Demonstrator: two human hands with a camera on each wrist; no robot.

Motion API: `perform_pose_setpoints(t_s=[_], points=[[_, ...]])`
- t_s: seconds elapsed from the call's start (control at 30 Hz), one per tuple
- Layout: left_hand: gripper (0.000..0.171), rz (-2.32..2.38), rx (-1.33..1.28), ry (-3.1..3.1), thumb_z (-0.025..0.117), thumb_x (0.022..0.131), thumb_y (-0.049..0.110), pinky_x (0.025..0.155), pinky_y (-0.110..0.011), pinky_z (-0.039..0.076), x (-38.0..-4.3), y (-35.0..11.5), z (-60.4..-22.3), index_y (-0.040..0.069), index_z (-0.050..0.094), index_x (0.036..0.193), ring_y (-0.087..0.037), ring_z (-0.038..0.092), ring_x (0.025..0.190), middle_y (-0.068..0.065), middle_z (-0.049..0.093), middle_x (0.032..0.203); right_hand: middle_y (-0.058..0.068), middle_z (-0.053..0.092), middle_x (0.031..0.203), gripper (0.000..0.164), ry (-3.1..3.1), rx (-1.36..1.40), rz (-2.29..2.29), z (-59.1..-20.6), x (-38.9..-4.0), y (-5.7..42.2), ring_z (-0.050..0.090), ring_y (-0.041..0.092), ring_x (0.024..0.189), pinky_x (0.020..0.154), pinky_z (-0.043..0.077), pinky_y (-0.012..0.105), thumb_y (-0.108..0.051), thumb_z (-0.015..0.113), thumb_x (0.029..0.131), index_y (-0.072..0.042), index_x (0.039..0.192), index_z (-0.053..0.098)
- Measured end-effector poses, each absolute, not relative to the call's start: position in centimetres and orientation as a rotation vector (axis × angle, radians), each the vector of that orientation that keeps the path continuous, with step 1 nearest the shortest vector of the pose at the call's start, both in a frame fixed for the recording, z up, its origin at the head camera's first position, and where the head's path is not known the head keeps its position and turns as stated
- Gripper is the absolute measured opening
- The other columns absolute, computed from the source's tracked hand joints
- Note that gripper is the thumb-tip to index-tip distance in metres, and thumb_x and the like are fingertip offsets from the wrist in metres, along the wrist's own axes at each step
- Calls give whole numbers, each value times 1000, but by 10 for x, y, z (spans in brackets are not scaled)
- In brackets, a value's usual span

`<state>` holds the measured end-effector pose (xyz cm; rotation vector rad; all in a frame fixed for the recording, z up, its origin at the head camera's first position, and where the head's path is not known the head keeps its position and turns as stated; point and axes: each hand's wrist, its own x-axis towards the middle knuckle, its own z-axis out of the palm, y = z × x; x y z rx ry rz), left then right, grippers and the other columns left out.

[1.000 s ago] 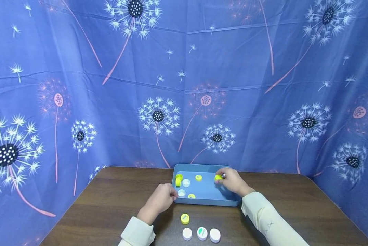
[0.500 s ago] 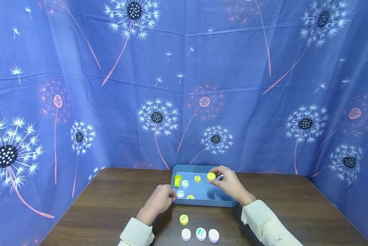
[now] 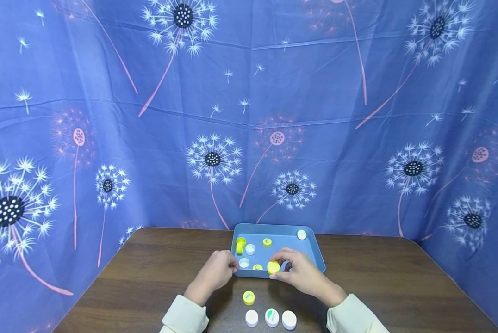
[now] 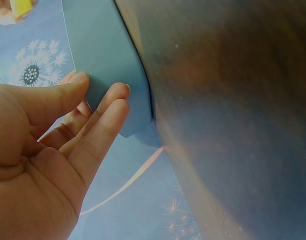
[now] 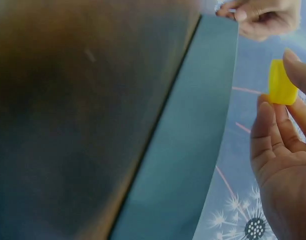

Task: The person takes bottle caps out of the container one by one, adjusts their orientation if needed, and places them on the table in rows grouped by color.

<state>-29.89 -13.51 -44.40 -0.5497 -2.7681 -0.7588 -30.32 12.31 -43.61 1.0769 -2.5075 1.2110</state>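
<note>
In the head view my right hand [image 3: 303,274] pinches a yellow bottle cap [image 3: 273,267] between thumb and fingers, over the front wall of a blue tray [image 3: 288,243]. The right wrist view shows that yellow cap side-on, raised above the tray's rim. My left hand [image 3: 218,269] grips the tray's front left corner; in the left wrist view the thumb lies on one side of the wall [image 4: 110,50] and fingers on the other. Inside the tray are white caps [image 3: 250,249], small yellow caps [image 3: 267,242], upright and tipped yellow pieces [image 3: 240,246] at the left, and a white cap [image 3: 301,235] at the back right.
On the brown wooden table [image 3: 157,273], in front of the tray, lie a yellow cap [image 3: 249,298] with dark print, two plain white caps [image 3: 252,318] and a white cap [image 3: 271,317] with green print. A blue dandelion-patterned curtain [image 3: 249,185] hangs right behind the tray.
My right hand has lifted the yellow cap from the tray's right part and brought it left and toward me, uncovering the back right white cap. The left hand stays at the tray corner.
</note>
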Motion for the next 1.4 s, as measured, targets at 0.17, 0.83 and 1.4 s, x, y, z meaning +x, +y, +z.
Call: perform_pose_setpoints(t_s=[0.17, 0.83, 1.4], points=[[14, -763, -547, -2770, 67, 76, -2, 64, -25, 49, -298, -136, -444, 11, 72, 72, -5, 54, 68, 9, 58, 72, -13, 59, 98, 32, -2585, 1199, 1181, -443, -296, 121, 54, 8, 85, 66, 48, 25, -26, 75, 75, -18, 105, 65], [14, -787, -528, -2765, 66, 76, -2, 62, -25, 48, -298, -135, -444, 10, 71, 71, -5, 52, 66, 10, 57, 71, -13, 59, 89, 29, -2772, 1482, 862, -441, -285, 108, 54, 0, 78, 65, 47, 17, -6, 76, 70, -13, 97, 67], [14, -776, -540, -2749, 67, 76, -2, 61, -24, 48, -298, -133, -445, 10, 71, 71, -4, 52, 66, 10, 56, 71, -14, 59, 87, 29, -2816, 1456, 801, -441, -281, 104, 54, -1, 77, 66, 46, 17, -6, 76, 70, -15, 96, 67]])
